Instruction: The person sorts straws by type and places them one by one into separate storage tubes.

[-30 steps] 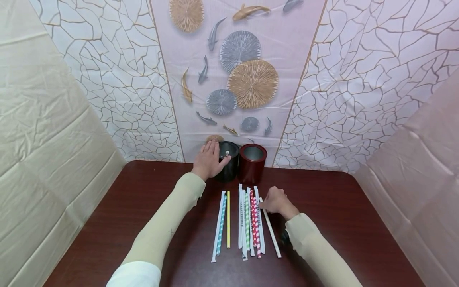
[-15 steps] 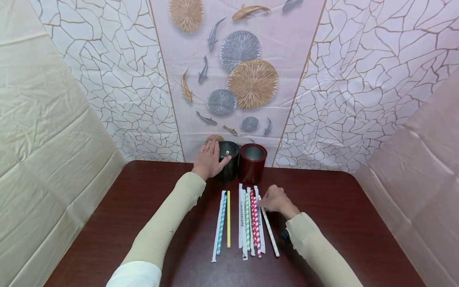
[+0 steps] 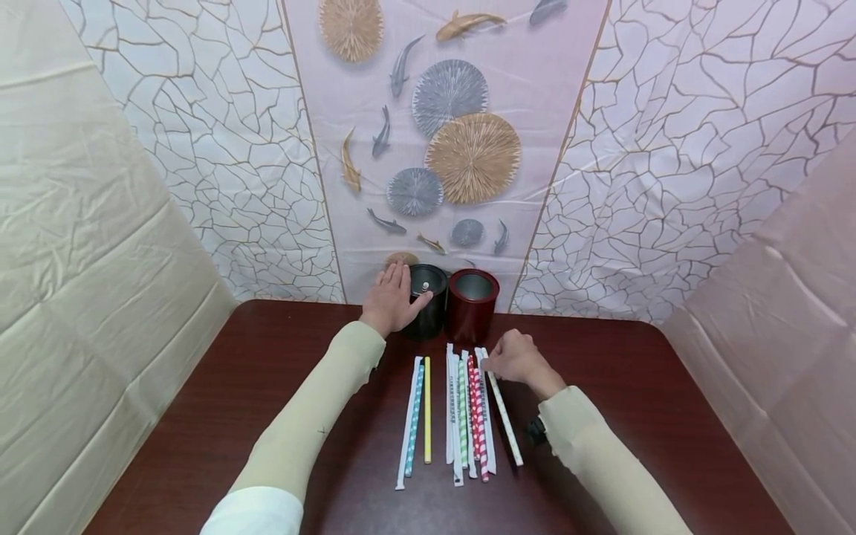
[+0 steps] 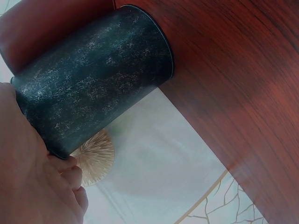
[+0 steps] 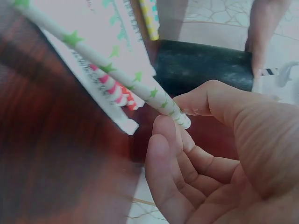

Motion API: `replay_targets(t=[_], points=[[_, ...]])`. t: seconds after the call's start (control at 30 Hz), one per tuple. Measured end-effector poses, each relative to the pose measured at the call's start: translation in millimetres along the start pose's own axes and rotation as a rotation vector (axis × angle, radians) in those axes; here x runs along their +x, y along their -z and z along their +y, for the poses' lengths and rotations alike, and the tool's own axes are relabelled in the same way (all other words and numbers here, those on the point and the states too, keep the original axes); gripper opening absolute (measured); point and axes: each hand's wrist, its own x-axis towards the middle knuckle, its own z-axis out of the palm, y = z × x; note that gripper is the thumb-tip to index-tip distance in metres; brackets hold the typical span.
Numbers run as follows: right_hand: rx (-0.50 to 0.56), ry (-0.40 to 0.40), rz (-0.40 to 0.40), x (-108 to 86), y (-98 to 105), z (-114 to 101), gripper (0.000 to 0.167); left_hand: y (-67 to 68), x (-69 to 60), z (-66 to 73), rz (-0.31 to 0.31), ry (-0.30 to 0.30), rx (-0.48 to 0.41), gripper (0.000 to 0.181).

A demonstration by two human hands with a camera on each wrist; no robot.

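My right hand point(image 3: 518, 357) pinches a white paper straw with green stars point(image 5: 112, 70) near its far end, between thumb and fingertips. In the head view that straw slants just right of a bundle of straws point(image 3: 463, 416), some striped or dotted, some in white paper wrappers. My left hand point(image 3: 391, 297) rests on the rim of a black cylindrical cup point(image 4: 98, 74), fingers straight and thumb across the near side. A striped straw end point(image 3: 425, 286) shows at the black cup's mouth. Touching or close beside it stands a dark red cup point(image 3: 472, 308).
Left of the bundle lie a yellow straw point(image 3: 428, 409), a blue dotted straw point(image 3: 414, 420) and a white-wrapped straw point(image 3: 404, 453). The dark red table point(image 3: 267, 371) ends at a patterned cloth backdrop point(image 3: 461, 96) behind the cups. Pale cloth walls flank both sides.
My right hand has risen slightly and moved toward the cups with the green-starred straw, whose near end has shifted forward. My left hand stays on the black cup.
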Motion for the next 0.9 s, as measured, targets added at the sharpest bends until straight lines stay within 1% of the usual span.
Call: replay_targets(t=[0.2,0.4,0.57,0.8,0.9], points=[[-0.004,0.029,0.023,-2.1,13,-9,0.033,-0.7,0.9,0.7,-0.013,-0.001,-0.018,0.091],[-0.012,0.106,0.057,-4.8,26,-21,0.027,-1.0,1.0,0.5,-0.016,-0.002,-0.02,0.09],[0.001,0.162,0.069,-7.3,38,-30,0.028,-0.6,0.7,0.9,-0.019,-0.003,-0.011,0.09],[0.009,0.236,0.123,-10.5,55,-47,0.015,0.3,-0.2,0.5,-0.008,0.001,-0.005,0.09],[0.015,0.253,0.14,-12.3,63,-55,0.015,0.6,-1.1,0.8,-0.006,0.002,-0.009,0.09]])
